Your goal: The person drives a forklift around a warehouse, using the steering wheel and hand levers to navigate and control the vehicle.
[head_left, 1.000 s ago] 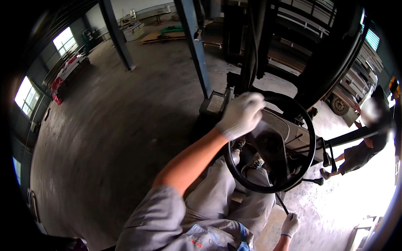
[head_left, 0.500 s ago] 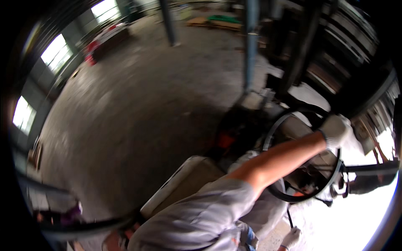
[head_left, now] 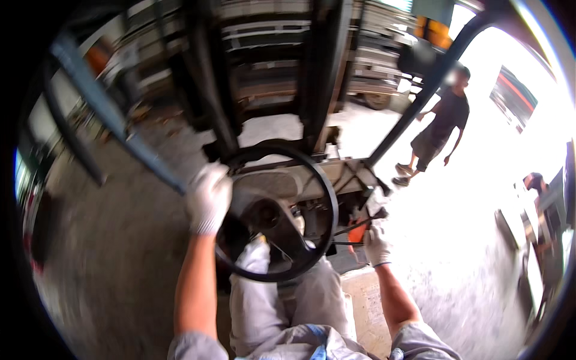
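Observation:
In front of me is a black steering wheel [head_left: 270,277], its hub and column between my knees. My left hand [head_left: 210,192], in a white knit glove, is closed on the wheel's left rim; the fingers are partly smeared by motion. To the right of the wheel, my gloved right hand [head_left: 378,243] is closed around the end of a thin dark control lever [head_left: 350,243]. A second lever with a dark knob [head_left: 381,213] rises just beyond that hand. My legs in light grey trousers [head_left: 258,306] lie beneath the wheel.
Dark mast uprights [head_left: 213,90] stand ahead, with stacked long material [head_left: 267,42] behind them. A blue-grey column [head_left: 114,126] is at left. Past the right cab post [head_left: 414,102], a person in dark clothes [head_left: 444,129] stands on the bright floor. Boards [head_left: 531,279] lie far right.
The view has swung from the left floor area to face the mast. My left arm no longer reaches across to the right; both hands now show at the wheel and lever.

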{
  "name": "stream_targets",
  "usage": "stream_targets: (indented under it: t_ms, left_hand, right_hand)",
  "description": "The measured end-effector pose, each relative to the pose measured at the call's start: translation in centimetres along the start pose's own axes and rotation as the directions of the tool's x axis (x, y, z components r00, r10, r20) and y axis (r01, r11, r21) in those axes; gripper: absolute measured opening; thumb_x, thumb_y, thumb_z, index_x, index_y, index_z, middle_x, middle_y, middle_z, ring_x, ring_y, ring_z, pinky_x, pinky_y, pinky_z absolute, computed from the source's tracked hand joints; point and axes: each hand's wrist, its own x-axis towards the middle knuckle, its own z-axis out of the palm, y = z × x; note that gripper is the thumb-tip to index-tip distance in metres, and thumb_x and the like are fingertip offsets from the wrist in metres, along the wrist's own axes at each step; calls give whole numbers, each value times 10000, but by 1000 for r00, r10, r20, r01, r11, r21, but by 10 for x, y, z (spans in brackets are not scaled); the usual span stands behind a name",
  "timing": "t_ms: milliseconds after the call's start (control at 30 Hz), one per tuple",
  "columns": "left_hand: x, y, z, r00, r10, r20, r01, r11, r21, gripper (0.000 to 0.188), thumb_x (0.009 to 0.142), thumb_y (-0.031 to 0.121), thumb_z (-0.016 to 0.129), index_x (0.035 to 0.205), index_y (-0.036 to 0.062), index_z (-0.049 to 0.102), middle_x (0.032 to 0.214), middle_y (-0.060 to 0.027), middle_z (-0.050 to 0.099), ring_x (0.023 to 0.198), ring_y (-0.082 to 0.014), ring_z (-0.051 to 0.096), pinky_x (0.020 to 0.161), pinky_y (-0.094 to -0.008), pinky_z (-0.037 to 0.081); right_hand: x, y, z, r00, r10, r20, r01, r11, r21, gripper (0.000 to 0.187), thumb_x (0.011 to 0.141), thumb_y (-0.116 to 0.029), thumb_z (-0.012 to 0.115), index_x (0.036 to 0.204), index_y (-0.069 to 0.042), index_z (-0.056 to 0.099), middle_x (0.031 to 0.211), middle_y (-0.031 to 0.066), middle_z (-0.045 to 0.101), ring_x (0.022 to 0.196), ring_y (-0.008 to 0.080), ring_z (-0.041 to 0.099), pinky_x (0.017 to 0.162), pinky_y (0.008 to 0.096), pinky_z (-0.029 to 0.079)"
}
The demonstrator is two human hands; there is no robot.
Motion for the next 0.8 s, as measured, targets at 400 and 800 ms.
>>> stream_targets:
  t_ms: [400,800]
  left_hand:
    - [-65,178,82,827,463,321,-359,872,-332,149,805,35,723,949,49,690,1006,-123,678,1052,-350,663,918,-460,575]
    - [-53,37,-58,975,20,223,-86,953,292,157,954,18,589,1039,43,719,911,-144,660,867,-366,636,758,-466,511]
  right_hand:
    - [43,-50,-30,989,-45,-141,38,998,-51,668,915,-310,712,1510,-68,529,1646,262,385,1545,493,319,1276,629,221]
    - [45,-43,-4,981,26,-191,-9,996,88,483,915,-225,685,1382,-106,659,1651,293,374,1543,546,307,1212,635,339]
